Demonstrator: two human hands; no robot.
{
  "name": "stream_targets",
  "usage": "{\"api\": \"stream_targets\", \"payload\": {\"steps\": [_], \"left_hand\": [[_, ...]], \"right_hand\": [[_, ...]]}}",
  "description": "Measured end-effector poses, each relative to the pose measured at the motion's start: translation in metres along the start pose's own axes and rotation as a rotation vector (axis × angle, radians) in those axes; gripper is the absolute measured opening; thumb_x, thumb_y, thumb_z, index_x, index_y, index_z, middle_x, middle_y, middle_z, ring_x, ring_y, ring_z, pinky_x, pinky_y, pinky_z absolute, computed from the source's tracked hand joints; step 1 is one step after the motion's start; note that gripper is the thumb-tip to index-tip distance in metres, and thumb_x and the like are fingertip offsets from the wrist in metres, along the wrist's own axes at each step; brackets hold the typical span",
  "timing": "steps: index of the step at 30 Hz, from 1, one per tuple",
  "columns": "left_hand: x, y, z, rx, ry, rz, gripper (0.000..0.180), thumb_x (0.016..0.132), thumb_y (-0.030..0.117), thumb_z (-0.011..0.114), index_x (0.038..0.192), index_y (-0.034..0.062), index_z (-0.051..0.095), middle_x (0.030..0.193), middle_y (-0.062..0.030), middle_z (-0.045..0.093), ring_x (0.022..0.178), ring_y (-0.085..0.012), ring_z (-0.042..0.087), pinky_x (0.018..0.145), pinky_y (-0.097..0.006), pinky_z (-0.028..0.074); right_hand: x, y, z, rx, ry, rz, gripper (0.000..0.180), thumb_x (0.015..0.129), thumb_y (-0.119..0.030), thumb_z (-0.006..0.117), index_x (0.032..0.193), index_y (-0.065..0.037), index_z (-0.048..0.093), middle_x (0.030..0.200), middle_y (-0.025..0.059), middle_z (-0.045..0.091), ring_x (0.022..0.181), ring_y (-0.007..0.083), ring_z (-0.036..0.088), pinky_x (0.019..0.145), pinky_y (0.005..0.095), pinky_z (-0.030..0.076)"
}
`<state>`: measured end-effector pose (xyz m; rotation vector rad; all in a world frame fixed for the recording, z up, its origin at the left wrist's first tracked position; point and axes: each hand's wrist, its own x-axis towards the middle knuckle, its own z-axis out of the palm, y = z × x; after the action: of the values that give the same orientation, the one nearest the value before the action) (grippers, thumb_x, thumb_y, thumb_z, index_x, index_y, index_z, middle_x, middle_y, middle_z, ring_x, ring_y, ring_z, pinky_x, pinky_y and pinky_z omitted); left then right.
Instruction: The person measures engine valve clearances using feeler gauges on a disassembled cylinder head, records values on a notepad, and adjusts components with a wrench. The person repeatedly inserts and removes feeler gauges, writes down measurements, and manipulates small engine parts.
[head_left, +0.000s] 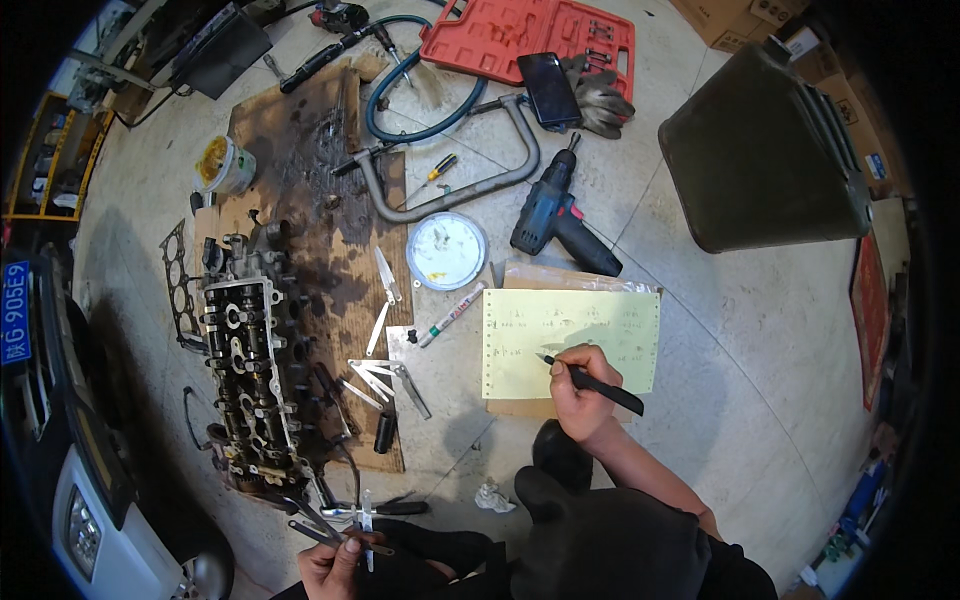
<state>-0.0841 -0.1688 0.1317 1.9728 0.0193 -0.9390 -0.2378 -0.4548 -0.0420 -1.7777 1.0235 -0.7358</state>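
Cylinder head [255, 370]: I am seeing it lying at 8 o'clock, along the left part of a stained brown board [340, 240].
Left hand [330, 565]: at 7 o'clock it is gripping several thin metal strips [312, 533], fingers and thumb closing around them.
Fanned blades [372, 372]: these are lying toward 8 o'clock, reaching past the board's right edge.
Round lid [447, 250]: it is resting at 11 o'clock on the floor [750, 340], pale with a blue rim.
Paint marker [440, 325]: it is lying slantwise just below the lid.
Cordless drill [560, 215]: it is lying between 1 and 2 o'clock.
Yellow sheet [630, 335]: it is lying toward 4 o'clock over cardboard [530, 407], bearing handwriting.
Right hand [587, 395]: at 4 o'clock it is gripping a black pen [612, 392], the tip pointing at the sheet; I cannot tell whether it is touching.
Dark green can [765, 150]: it is standing at 2 o'clock.
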Motion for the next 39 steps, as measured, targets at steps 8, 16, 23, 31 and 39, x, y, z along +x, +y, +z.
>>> {"api": "stream_targets", "payload": {"steps": [8,16,23,31,39], "left_hand": [[0.001,-0.002,0.0,-0.009,-0.023,0.008,0.028,0.095,0.016,0.061,0.079,-0.0064,0.066,0.085,-0.0193,0.072,0.081,-0.0257,0.07,0.076,-0.035,0.053],[0.003,-0.011,-0.007,0.013,0.018,-0.016,0.026,0.097,0.013,0.06,0.075,0.0008,0.054,0.085,-0.0211,0.071,0.085,-0.0288,0.07,0.075,-0.037,0.053],[0.002,-0.014,-0.004,-0.05,0.033,0.015,0.025,0.097,0.012,0.059,0.079,0.0049,0.045,0.087,-0.0228,0.07,0.086,-0.0321,0.07,0.077,-0.04,0.054],[0.005,-0.021,-0.013,0.024,-0.021,0.024,0.023,0.097,0.012,0.06,0.079,0.0044,0.047,0.086,-0.0226,0.07,0.085,-0.0322,0.07,0.077,-0.039,0.054],[0.005,-0.018,-0.01,-0.015,-0.01,0.012,0.023,0.096,0.012,0.061,0.078,0.003,0.05,0.085,-0.022,0.071,0.084,-0.0315,0.071,0.075,-0.038,0.054]], "right_hand": [[0.0,0.004,-0.002,0.03,0.008,-0.011,0.008,0.085,-0.002,0.063,0.088,-0.002,0.055,0.072,0.0072,0.061,0.059,0.0127,0.056,0.057,0.0274,0.045],[0.005,0.005,0.008,0.025,-0.065,-0.062,0.011,0.083,-0.004,0.068,0.086,-0.003,0.057,0.06,0.0047,0.059,0.049,0.0142,0.057,0.049,0.0285,0.045],[0.004,0.003,0.007,-0.01,-0.126,0.004,0.011,0.084,-0.006,0.067,0.09,-0.003,0.057,0.071,0.0089,0.064,0.056,0.0176,0.061,0.055,0.0299,0.048],[0.004,0.004,0.007,-0.003,-0.121,0.015,0.011,0.084,-0.005,0.066,0.09,-0.002,0.057,0.074,0.0107,0.065,0.06,0.019,0.062,0.058,0.0309,0.05],[0.004,0.006,0.008,-0.011,-0.06,-0.06,0.011,0.083,-0.003,0.067,0.087,-0.002,0.057,0.067,0.0083,0.061,0.054,0.017,0.06,0.053,0.0299,0.047]]}}
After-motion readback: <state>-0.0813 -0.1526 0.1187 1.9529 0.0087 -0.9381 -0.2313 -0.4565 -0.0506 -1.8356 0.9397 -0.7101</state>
